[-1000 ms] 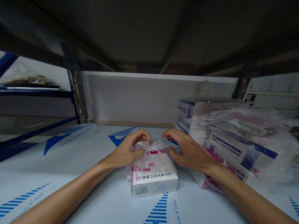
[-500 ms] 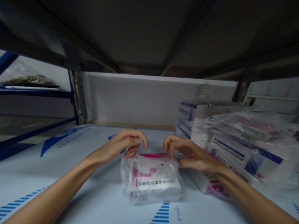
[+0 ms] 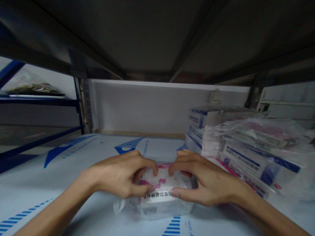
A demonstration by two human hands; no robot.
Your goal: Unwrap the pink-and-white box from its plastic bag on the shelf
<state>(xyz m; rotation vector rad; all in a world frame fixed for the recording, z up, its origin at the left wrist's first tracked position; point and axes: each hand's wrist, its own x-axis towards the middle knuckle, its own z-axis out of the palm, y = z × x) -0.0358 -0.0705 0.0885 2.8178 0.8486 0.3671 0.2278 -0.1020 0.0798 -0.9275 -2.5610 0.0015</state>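
Both hands have come down and closed in since half a second ago, when they hovered over the far end of the packet; they now clasp it from either side. That packet is a white and pink box [image 3: 159, 200] sealed in a clear plastic bag, lying flat on the shelf [image 3: 73, 164], a pale sheet printed with blue stripes and lettering, and it sits a little nearer the camera than before. The left hand [image 3: 120, 178] wraps the box's left side, its grip closed on it, with the thumb along the near edge and the fingers curled over the top. The right hand [image 3: 201, 182] mirrors it on the right side, grip likewise shut on the box, thumb low and fingers arched above, so that the fingertips of the two hands nearly meet over the pink print. Loose plastic bunches out at the lower left of the box. Just beside the right hand, to the right, stands a stack of white and blue boxes [image 3: 204, 131], with more bagged boxes [image 3: 258, 144] piled against it. Behind runs a white back panel [image 3: 147, 108], and a dark upper shelf [image 3: 147, 36] hangs overhead. Blue racking [image 3: 36, 102] shows at the far left.
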